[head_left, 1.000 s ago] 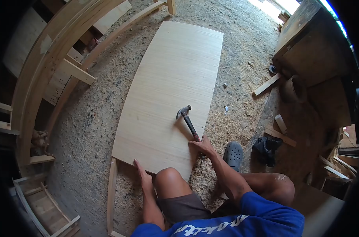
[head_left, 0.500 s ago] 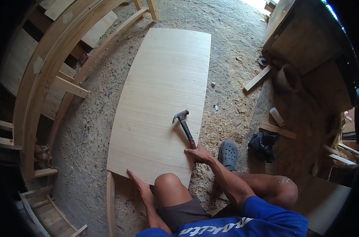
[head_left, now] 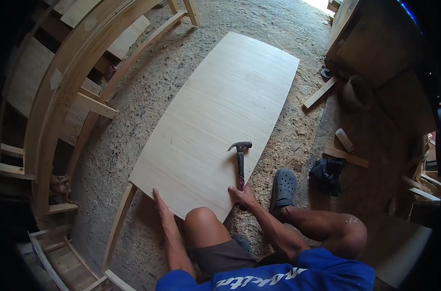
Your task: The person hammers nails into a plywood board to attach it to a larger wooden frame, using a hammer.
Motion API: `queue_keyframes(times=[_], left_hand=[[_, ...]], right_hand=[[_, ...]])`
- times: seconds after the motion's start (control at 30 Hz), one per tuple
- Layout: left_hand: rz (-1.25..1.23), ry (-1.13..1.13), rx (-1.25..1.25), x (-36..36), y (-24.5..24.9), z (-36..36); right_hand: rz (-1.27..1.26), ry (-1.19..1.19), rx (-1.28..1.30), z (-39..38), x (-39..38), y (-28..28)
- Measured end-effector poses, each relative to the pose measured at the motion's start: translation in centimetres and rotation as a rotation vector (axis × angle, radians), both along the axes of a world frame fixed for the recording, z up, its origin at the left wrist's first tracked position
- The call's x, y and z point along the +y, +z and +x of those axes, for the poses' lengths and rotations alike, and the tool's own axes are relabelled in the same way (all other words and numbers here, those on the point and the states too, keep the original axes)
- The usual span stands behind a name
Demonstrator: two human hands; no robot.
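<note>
A pale plywood panel [head_left: 208, 116] lies at a slant ahead of me, its near end by my knee. My left hand [head_left: 163, 204] is on the panel's near edge, the thumb over the top and the other fingers hidden below. At the near right corner, my right hand [head_left: 244, 197] is closed round the handle of a claw hammer [head_left: 240, 157] and also touches the panel's edge. The hammer's head points away from me, above the sheet. A narrow wooden strip [head_left: 119, 225] extends from under the panel's near left corner.
Curved wooden framing [head_left: 60, 92] stands along the left, with a smaller wooden frame [head_left: 60, 257] below. Sawdust covers the ground [head_left: 298, 140]. On the right are a wood offcut [head_left: 319, 93], a black plastic bag [head_left: 326, 175], a white cylinder [head_left: 344, 140] and a large wooden box [head_left: 371, 43].
The panel has swung clockwise, its far end moving right. The wooden strip has tilted with it. The hammer has turned more upright in view and shifted slightly right with my right hand.
</note>
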State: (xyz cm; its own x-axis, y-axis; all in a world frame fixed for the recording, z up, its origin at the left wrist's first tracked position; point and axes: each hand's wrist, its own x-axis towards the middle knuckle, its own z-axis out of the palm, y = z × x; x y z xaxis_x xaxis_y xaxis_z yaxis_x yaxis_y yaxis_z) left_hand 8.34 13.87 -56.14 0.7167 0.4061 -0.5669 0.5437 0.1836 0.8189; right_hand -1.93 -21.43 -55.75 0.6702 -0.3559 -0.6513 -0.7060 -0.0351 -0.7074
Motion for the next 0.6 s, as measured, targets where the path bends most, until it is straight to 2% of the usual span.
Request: queue_keyframes(times=[0.07, 0.13, 0.17, 0.2, 0.23, 0.3, 0.33, 0.4, 0.43, 0.47, 0.5, 0.53, 0.57, 0.6], left_hand=[[-0.022, 0.043, 0.015, -0.6, 0.1, 0.5], [-0.054, 0.101, 0.039, -1.8, 0.2, 1.1], [0.052, 0.121, 0.051, -1.2, 0.4, 1.2], [0.162, 0.139, 0.061, -0.3, 1.3, 1.3], [0.058, 0.066, -0.094, 0.8, 2.6, 1.9], [0.313, 0.24, -0.11, 0.5, 2.9, 3.5], [0.304, 0.234, -0.128, 0.1, 1.6, 4.6], [0.694, 0.044, -0.369, -0.5, -3.8, 5.9], [0.909, -0.158, -0.41, -2.2, -4.0, 5.5], [1.02, -0.324, -0.454, -6.7, -0.1, 3.8], [1.009, -0.494, -0.519, -9.5, 0.2, 2.6], [1.027, -0.659, -0.584, -12.1, 0.7, 1.2], [1.103, -0.846, -0.582, -13.6, 0.2, 0.1], [1.138, -0.942, -0.593, -14.6, -1.2, -0.9]], right_hand=[[-0.004, 0.041, 0.035, 0.2, -0.4, -0.7], [-0.176, 0.187, 0.077, 0.6, -1.2, -0.8], [-0.177, 0.197, 0.088, 0.5, -1.5, 0.1], [0.029, 0.119, 0.135, 0.5, -1.8, 1.5], [0.228, 0.043, 0.17, 1.1, -2.3, 3.0], [0.212, 0.085, 0.235, 1.0, -3.1, 3.6], [0.186, 0.095, 0.208, 1.2, -3.8, 4.9], [0.161, 0.115, 0.138, 1.9, -5.5, 8.7], [0.058, 0.142, 0.103, 2.4, -6.7, 11.2], [0.076, 0.144, 0.141, 3.0, -8.3, 15.0], [0.042, 0.121, 0.042, 2.8, -10.3, 13.1], [-0.107, 0.177, 0.092, 3.0, -12.7, 15.3], [-0.238, 0.201, -0.05, 2.2, -15.9, 15.0], [-0.51, 0.348, 0.052, 2.1, -17.3, 21.4]])
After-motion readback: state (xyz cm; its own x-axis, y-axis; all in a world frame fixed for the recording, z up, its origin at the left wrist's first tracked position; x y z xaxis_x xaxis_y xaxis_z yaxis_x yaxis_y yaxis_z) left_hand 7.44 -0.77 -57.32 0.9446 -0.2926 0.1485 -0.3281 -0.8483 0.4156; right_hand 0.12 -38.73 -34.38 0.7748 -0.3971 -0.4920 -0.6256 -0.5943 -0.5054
